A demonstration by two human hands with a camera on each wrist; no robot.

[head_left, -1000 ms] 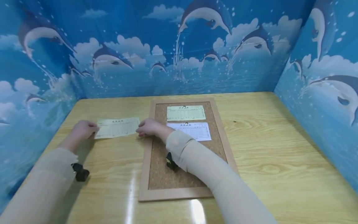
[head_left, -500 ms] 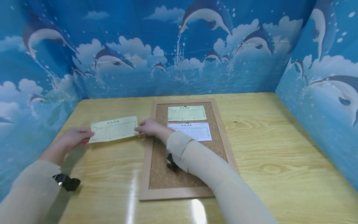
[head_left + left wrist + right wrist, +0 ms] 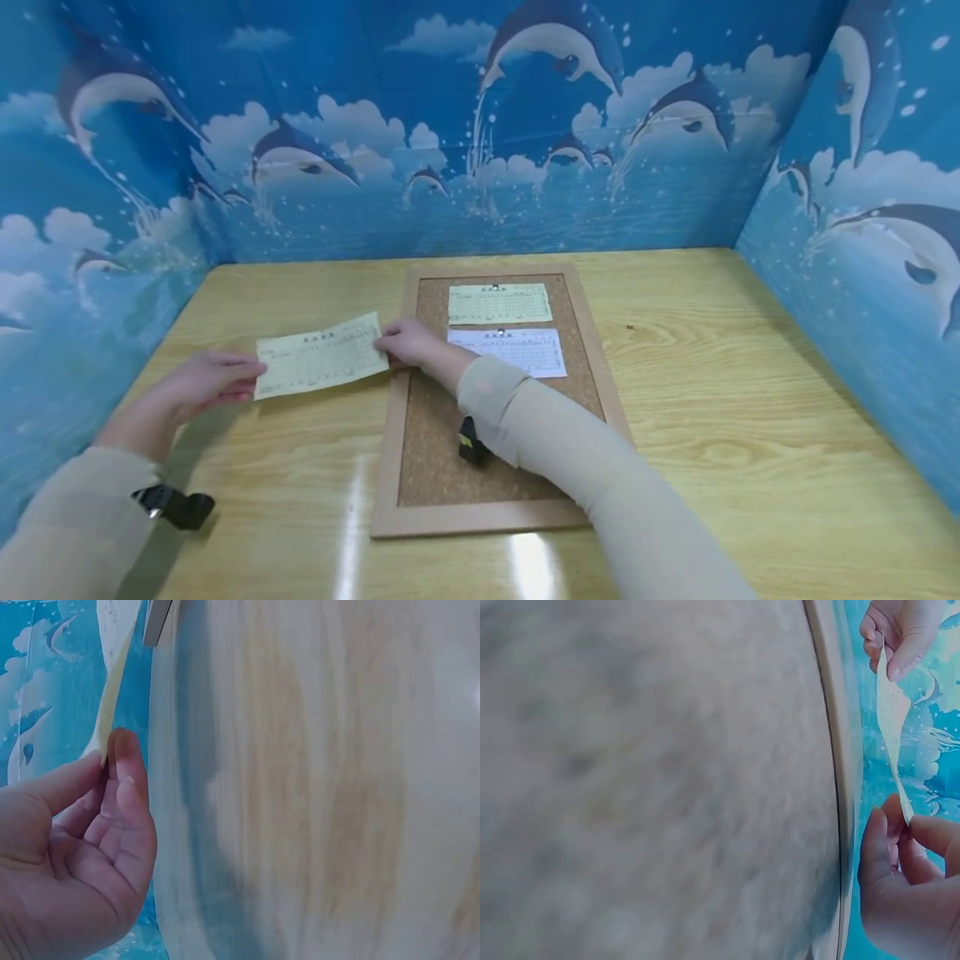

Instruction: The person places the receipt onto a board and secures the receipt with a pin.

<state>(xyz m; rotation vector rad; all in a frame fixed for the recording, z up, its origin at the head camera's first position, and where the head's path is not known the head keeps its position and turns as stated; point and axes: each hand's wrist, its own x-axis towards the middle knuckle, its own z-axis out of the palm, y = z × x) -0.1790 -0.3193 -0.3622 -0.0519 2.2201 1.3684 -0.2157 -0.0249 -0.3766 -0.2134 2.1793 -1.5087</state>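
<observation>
A pale yellow paper form [image 3: 321, 355] with a printed table is stretched between both hands, left of the corkboard [image 3: 450, 467]. My left hand [image 3: 213, 383] pinches its left edge between thumb and fingers; the left wrist view shows the paper [image 3: 112, 690] edge-on in that pinch. At the other end, my right hand [image 3: 408, 342] pinches the right edge, beside the board's left frame. In the right wrist view the sheet [image 3: 892, 712] looks slightly bowed between the two hands. On the board, a green-tinted form [image 3: 499, 303] is fixed above a white form [image 3: 517, 352], each under a small metal clip or pin.
The wood-grain table [image 3: 720, 400] carries the wood-framed board near its middle. A small dark speck [image 3: 630, 327] lies right of the board. Blue dolphin-print sheeting [image 3: 465, 125] walls the back and sides. Black wrist cameras [image 3: 176, 507] hang below both sleeves.
The left hand has come nearer and its end of the yellow form now sits lower and tilted. Over the last half second both hands and the form have shifted slightly right.
</observation>
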